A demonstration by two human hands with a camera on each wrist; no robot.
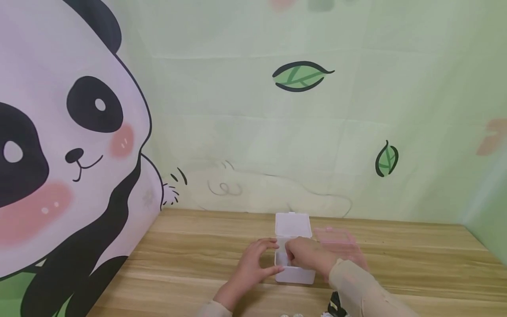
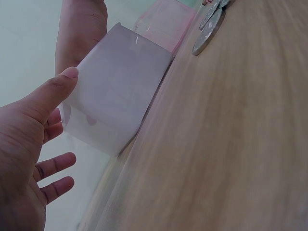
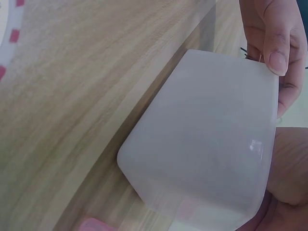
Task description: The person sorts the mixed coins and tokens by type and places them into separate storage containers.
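A small white plastic box (image 1: 295, 276) stands on the table with its hinged lid (image 1: 293, 225) raised at the back. My left hand (image 1: 253, 263) holds the left side of the box, thumb at the front corner and fingers toward the back. In the left wrist view that thumb touches the edge of the box (image 2: 122, 79), while the lower fingers hang clear. My right hand (image 1: 310, 254) reaches down into the box from the right. Its fingertips are hidden inside, so whether they hold something does not show.
Right of the white box lies a pink see-through case (image 1: 336, 237), partly behind my right arm. Silver coins (image 2: 209, 31) lie on the wooden table (image 2: 231, 139). A black object (image 1: 336, 304) sits near the front edge of the view. A panda-printed cloth (image 1: 237, 88) hangs behind.
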